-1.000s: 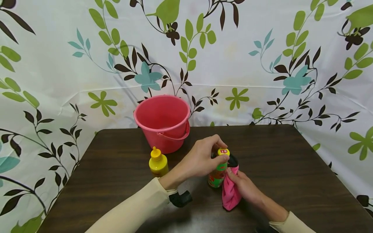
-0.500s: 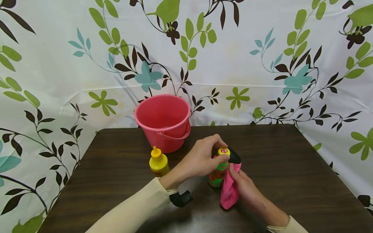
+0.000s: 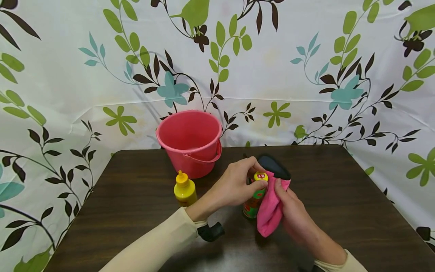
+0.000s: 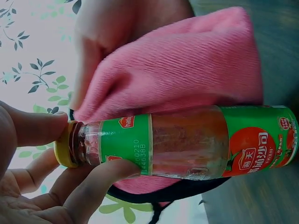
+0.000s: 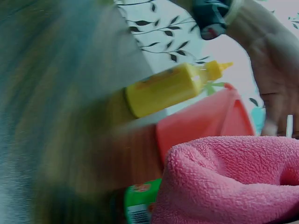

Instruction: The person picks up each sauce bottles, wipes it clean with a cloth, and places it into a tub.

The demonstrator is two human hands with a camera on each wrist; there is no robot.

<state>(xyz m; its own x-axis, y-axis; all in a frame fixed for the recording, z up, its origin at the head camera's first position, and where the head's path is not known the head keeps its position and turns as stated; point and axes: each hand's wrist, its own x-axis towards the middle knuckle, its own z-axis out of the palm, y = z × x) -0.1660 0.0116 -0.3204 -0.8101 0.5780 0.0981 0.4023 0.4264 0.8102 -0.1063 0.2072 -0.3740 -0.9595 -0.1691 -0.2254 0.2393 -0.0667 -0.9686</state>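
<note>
A glass ketchup bottle (image 3: 251,208) with green labels and a yellow cap stands upright on the dark table. My left hand (image 3: 234,185) grips it at the cap and neck from above; in the left wrist view the thumb presses the cap (image 4: 65,148) while a fingertip lies against the upper label. On the bottle's right side, my right hand (image 3: 297,215) pinches a pink cloth (image 3: 270,213) with a black part (image 3: 273,166) at its top. The cloth lies along the bottle and also wraps behind it, as the left wrist view shows.
A pink bucket (image 3: 185,165) with its handle down stands at the back of the table (image 3: 142,185). In front of it is a yellow squeeze bottle (image 3: 185,194) with a pointed nozzle, close to the left forearm. A patterned curtain (image 3: 272,68) hangs behind the table.
My right hand has moved up along the bottle with the pink cloth, and more of the black part shows above it. The left hand and the bottle have stayed in place.
</note>
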